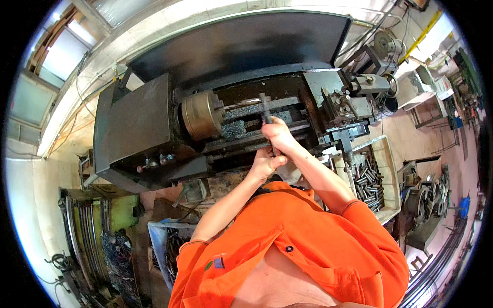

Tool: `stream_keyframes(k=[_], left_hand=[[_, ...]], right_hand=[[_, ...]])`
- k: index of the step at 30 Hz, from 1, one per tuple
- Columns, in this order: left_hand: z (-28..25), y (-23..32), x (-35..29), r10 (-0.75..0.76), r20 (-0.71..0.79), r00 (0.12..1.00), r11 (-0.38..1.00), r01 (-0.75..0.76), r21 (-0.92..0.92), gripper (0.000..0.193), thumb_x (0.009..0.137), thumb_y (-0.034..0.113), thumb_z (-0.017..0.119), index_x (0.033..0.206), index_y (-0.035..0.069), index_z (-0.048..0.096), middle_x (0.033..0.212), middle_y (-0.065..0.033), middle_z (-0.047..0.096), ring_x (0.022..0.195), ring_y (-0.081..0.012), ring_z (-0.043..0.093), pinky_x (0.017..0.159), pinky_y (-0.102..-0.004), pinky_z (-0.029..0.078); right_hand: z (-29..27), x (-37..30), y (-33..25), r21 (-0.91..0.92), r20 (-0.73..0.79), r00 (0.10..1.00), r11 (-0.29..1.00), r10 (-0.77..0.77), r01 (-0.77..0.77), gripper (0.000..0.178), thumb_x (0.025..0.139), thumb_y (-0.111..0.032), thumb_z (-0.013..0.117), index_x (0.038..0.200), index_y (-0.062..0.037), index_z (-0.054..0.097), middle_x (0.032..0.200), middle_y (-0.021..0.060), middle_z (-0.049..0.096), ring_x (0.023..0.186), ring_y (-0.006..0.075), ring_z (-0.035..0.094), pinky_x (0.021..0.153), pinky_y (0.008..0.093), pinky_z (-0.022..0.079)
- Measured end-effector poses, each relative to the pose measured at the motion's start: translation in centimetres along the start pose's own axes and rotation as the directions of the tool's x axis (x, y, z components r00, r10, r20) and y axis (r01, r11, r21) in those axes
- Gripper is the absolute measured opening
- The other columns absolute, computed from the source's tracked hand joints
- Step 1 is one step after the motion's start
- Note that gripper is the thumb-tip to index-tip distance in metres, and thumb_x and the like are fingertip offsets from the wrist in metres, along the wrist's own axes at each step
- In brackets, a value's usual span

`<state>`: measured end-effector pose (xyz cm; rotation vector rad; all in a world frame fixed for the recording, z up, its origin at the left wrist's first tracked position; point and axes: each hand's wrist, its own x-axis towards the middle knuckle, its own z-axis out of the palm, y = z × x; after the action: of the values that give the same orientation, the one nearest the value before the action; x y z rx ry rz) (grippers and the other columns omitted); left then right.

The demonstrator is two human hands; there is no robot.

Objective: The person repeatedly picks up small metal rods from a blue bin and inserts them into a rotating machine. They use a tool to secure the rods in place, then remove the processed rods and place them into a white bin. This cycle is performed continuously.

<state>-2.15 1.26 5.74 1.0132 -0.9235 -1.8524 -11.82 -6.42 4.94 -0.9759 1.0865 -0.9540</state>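
My right hand [279,134] is wrapped round a dark, rod-like metal piece [265,107] that stands up past the fist over the lathe bed. Just below it, closer to my body, my left hand [266,163] is closed on the lower end of the same piece. Most of its middle is hidden by my fingers, so its exact kind does not show. Left of my hands is the lathe's round chuck [201,116]. Metal chips [234,129] lie on the lathe bed [287,102] beneath.
A lathe headstock [133,123] stands left, the tool post and carriage [339,105] right. A dark splash guard [241,46] rises behind. At right is a pale crate [389,169] of metal pins [368,182]; a blue-white bin [159,246] sits low left.
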Motion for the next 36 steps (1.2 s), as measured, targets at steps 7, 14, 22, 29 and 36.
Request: stream_keyframes(k=[7, 14, 22, 29, 36], left_hand=[[-1.6, -1.3, -0.8, 0.131, -0.079, 0.988, 0.991, -0.13, 0.016, 0.044, 0.063, 0.036, 0.072, 0.084, 0.002, 0.054, 0.072, -0.0023, 0.057, 0.063, -0.0112, 0.057, 0.049, -0.0224, 0.043], [-0.7, -1.1, 0.0, 0.09, -0.01, 0.996, 0.992, -0.089, 0.084, 0.046, 0.062, 0.039, 0.072, 0.082, 0.002, 0.054, 0.072, -0.0021, 0.057, 0.064, -0.0118, 0.058, 0.049, -0.0229, 0.042], [1.6, -2.5, 1.3, 0.123, 0.176, 0.977, 0.987, -0.139, 0.085, 0.038, 0.059, 0.016, 0.069, 0.089, -0.001, 0.052, 0.078, -0.0021, 0.056, 0.07, -0.0111, 0.052, 0.063, -0.0243, 0.044], [4.6, -2.1, -1.6, 0.148, 0.137, 0.979, 0.54, -0.196, 0.818, 0.073, 0.047, 0.032, 0.078, 0.104, 0.001, 0.046, 0.091, -0.0143, 0.058, 0.084, -0.0272, 0.059, 0.073, -0.0361, 0.046], [6.9, -4.7, -3.1, 0.146, 0.366, 0.919, 0.281, -0.394, 0.875, 0.077, 0.048, 0.036, 0.076, 0.107, 0.0, 0.043, 0.096, -0.0166, 0.052, 0.091, -0.0325, 0.053, 0.076, -0.0408, 0.045]], right_hand=[[2.8, -0.2, -1.7, -0.256, 0.076, 0.997, 0.966, -0.029, 0.047, 0.015, 0.065, -0.012, 0.056, 0.071, -0.003, 0.046, 0.062, 0.0012, 0.044, 0.06, 0.0117, 0.041, 0.053, 0.0286, 0.035], [0.9, -0.6, -1.5, -0.179, 0.026, 1.0, 0.984, 0.002, 0.003, 0.017, 0.066, -0.014, 0.057, 0.071, -0.0011, 0.047, 0.063, 0.0029, 0.046, 0.06, 0.0128, 0.044, 0.056, 0.0293, 0.038], [-3.1, -3.5, -0.4, 0.156, -0.123, 0.989, 0.982, -0.085, 0.104, 0.008, 0.067, -0.004, 0.047, 0.075, -0.0054, 0.048, 0.066, -0.0008, 0.045, 0.06, 0.0088, 0.039, 0.053, 0.0245, 0.032], [-4.8, -12.0, -0.2, 0.133, -0.314, 0.941, 0.975, -0.128, 0.176, 0.052, 0.065, 0.005, 0.046, 0.116, -0.0032, 0.049, 0.093, 0.0072, 0.059, 0.075, 0.0147, 0.055, 0.07, 0.0277, 0.045], [-6.3, -17.1, 1.9, 0.27, -0.499, 0.842, 0.886, -0.206, 0.377, 0.044, 0.061, 0.006, 0.039, 0.103, 0.0012, 0.051, 0.094, 0.0133, 0.059, 0.084, 0.0205, 0.056, 0.07, 0.03, 0.046]])
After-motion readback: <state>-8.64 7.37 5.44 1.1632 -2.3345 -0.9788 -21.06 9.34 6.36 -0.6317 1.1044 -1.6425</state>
